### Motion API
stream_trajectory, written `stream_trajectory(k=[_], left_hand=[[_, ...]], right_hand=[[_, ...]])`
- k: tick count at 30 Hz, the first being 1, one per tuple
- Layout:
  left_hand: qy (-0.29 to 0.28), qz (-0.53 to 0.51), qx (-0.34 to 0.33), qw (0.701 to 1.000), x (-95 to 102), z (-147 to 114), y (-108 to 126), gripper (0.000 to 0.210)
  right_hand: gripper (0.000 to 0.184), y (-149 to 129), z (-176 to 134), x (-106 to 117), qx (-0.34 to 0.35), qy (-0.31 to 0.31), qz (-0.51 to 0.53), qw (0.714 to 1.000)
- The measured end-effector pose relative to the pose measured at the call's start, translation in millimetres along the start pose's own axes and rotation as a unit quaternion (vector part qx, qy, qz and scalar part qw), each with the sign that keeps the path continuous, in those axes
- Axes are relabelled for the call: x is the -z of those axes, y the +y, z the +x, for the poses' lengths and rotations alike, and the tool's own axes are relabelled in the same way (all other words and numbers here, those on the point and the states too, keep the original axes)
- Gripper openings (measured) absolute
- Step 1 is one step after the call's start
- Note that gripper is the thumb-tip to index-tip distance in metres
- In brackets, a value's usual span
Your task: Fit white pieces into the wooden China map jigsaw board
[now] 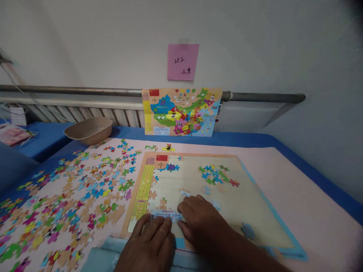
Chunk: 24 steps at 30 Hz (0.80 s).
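Observation:
A jigsaw board (236, 211) with an orange and blue printed border lies in front of me. At its lower left sits a joined strip of pale blue puzzle pieces (166, 215) with printed text. My left hand (151, 238) lies flat, its fingertips resting along the strip's lower edge. Curled at the strip's right end is my right hand (198, 221), thumb and forefinger closed around a puzzle piece (180, 217) that is mostly hidden. A joined cluster of blue and green pieces (214, 174) lies at the board's upper right. Loose pale blue pieces (248, 230) lie right of my forearm.
Many loose puzzle pieces (93, 181) spread across the pink table surface (263, 158) on the left. A beige basin (89, 130) stands at the back left. The printed map picture (183, 113) leans below a pipe (263, 98), with a pink note (183, 62) on the wall.

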<state>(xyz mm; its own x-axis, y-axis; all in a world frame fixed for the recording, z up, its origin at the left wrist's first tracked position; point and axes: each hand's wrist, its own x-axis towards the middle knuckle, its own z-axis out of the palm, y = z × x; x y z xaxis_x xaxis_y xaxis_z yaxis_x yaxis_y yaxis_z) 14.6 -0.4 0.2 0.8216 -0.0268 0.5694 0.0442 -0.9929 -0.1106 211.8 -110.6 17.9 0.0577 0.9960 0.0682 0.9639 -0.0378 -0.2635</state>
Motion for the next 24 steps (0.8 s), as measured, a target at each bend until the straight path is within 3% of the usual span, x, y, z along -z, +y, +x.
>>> stream_trajectory(k=[7,19,24], left_hand=[[0.026,-0.007,0.029,0.999,-4.4,-0.4,6.0,0.038],[0.02,0.004,0.029,0.999,-8.4,-2.5,6.9,0.032],[0.019,0.009,0.031,0.999,-9.4,-3.3,6.8,0.033]], right_hand=[[0.017,-1.5,0.0,2.4,0.001,-0.017,0.012,1.0],[0.033,8.6,-15.3,-6.2,0.106,0.081,-0.055,0.99],[0.042,10.0,-17.9,-6.7,0.128,0.083,-0.07,0.986]])
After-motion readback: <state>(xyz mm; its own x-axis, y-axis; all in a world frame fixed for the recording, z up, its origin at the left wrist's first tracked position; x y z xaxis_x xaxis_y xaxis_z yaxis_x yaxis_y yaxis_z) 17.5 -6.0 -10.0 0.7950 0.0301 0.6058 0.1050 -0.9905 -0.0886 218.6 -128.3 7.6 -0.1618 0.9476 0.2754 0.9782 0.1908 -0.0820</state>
